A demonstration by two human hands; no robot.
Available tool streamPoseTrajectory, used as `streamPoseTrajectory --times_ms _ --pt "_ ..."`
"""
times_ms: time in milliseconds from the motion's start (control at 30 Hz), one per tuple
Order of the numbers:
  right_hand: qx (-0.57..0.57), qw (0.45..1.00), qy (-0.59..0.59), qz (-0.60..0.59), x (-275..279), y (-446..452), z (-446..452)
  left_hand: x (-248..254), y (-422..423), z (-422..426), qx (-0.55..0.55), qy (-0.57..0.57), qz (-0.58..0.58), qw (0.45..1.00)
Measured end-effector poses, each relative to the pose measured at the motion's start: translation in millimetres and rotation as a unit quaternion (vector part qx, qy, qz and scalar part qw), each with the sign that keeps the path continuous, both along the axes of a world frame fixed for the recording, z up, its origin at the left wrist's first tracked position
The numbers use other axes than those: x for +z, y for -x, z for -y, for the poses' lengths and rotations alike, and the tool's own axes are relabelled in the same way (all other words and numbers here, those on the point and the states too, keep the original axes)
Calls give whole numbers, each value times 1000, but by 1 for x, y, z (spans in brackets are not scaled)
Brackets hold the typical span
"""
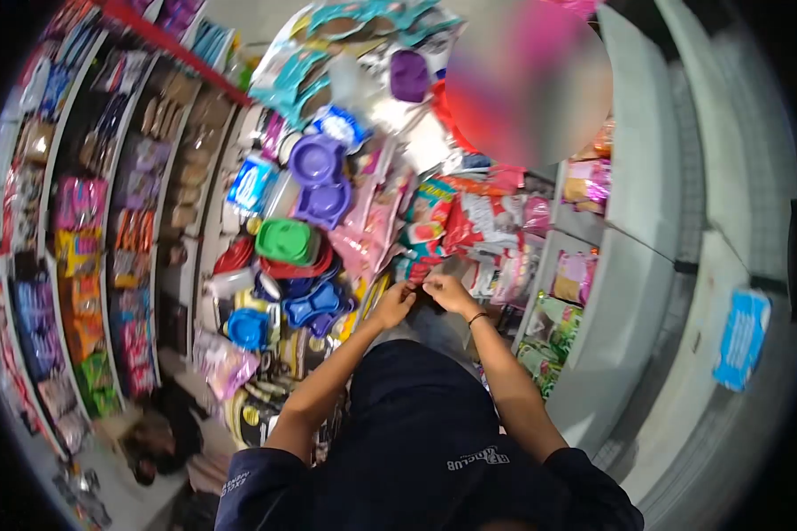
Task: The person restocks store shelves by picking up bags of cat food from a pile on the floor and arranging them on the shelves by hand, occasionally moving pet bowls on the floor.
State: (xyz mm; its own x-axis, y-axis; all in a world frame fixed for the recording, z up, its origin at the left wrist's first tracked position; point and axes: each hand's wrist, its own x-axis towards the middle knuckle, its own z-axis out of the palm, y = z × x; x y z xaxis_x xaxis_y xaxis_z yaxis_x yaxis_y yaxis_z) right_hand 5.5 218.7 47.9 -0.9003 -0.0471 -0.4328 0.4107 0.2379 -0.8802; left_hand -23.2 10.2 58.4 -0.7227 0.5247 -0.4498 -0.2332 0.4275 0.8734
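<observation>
Both of my hands meet in front of my body, close together. My left hand [393, 305] has its fingers curled at a small dark item too small to name. Beside it, my right hand [449, 294] pinches at the same spot, with a dark band on the wrist. Just beyond them are a teal and red packet [418, 264] and red and white bags [480, 223]. To the left lie blue bowls [314, 303], a green container [287, 242] and a purple double bowl [319, 180].
Shelves of packets [133, 239] line the left side. Pale shelving [615, 327] stands at the right, with a blue pack [742, 340] farther out. A person [173, 429] is at the lower left. A blurred area covers the upper right.
</observation>
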Motion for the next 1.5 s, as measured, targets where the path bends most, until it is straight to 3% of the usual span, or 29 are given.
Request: streamPoseTrajectory --times_ms 67,133,200,267,300,333,367,500,567,700,767,800,900,1067,1300,1500 --pt "65 987 4 150 -47 -20 18 -22 -18 41 39 65 26 997" --pt "67 977 23 203 -87 -42 27 -37 -40 68 78 159 61 982" --pt "49 956 40 285 -113 -53 31 -44 -55 76 131 162 57 976" --pt "40 952 52 299 -112 -44 28 -52 -60 79 217 149 27 964" --pt "26 947 56 315 -105 -42 27 -51 -61 79 217 158 30 963" --pt "11 943 59 329 -103 -38 28 -48 -52 74 215 171 -42 961" --pt "13 941 64 331 -99 -32 32 -43 -41 70 211 182 -114 954" --pt "-49 952 83 289 -103 4 35 -26 22 55 197 236 -169 936" --pt "-73 962 128 231 -114 20 44 -27 61 50 191 275 -333 881" --pt "-104 967 164 167 -121 48 69 -40 140 51 174 327 -388 844" --pt "-107 968 169 154 -122 55 79 -50 170 59 99 383 -493 775" --pt "-108 967 175 148 -122 57 82 -58 186 65 102 385 -490 775" --pt "-108 966 185 142 -119 51 88 -77 214 85 -96 471 -353 803" --pt "-121 966 171 150 -105 52 97 -31 232 94 -83 428 -407 802" --pt "-115 964 157 181 -90 82 132 36 245 123 89 256 -479 835" --pt "-123 983 127 55 -95 135 149 80 219 158 169 215 -425 863"
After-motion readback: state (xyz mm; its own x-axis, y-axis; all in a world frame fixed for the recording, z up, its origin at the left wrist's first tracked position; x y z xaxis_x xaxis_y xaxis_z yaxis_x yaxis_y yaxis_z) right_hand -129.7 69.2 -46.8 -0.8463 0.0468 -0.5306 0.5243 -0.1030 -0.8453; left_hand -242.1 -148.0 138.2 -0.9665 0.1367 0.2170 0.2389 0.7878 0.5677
